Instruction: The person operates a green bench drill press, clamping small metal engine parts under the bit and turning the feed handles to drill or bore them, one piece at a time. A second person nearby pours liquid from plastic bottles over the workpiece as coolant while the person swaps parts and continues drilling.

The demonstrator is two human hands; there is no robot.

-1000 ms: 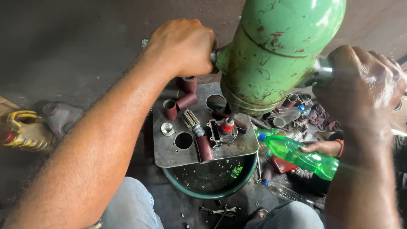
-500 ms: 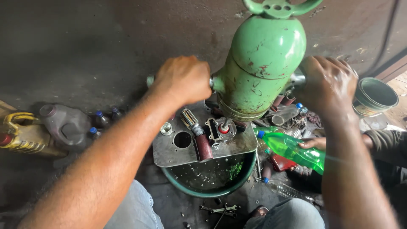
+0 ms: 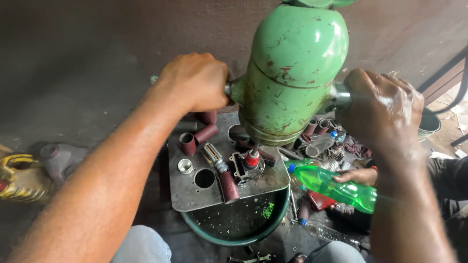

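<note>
A big round green metal machine body point(image 3: 295, 73) with scratched paint fills the top middle of the view. It hangs right above a flat grey metal plate point(image 3: 195, 192) with round holes in it. A short metal handle sticks out of each side of the green body.

The left hand point(image 3: 194, 83) is wrapped tight around the handle on the left side, with the fingers curled shut. The right hand point(image 3: 385, 109) is wrapped tight around the shiny handle point(image 3: 340, 98) on the right side, and it looks wet and shiny.

Under the green body, a small part with a red band point(image 3: 251, 159) stands on a little grey metal block point(image 3: 239, 165) on the plate. Just beside it lies a shiny metal piece joined to a dark red tube point(image 3: 228, 185). More short dark red tubes point(image 3: 187, 143) stand and lie near the back left of the plate. A small silver ring point(image 3: 185, 166) sits near the plate's left edge.

The plate rests on top of a round dark green bowl point(image 3: 265, 229), which has small bits inside.

To the right, another person's hand point(image 3: 353, 176) holds a green plastic bottle with a blue cap point(image 3: 336, 187), lying tilted with its cap pointing at the plate. More tubes and metal bits lie on the floor behind it.

Far left, a yellow and black thing point(image 3: 17, 175) lies on the dark floor.
</note>
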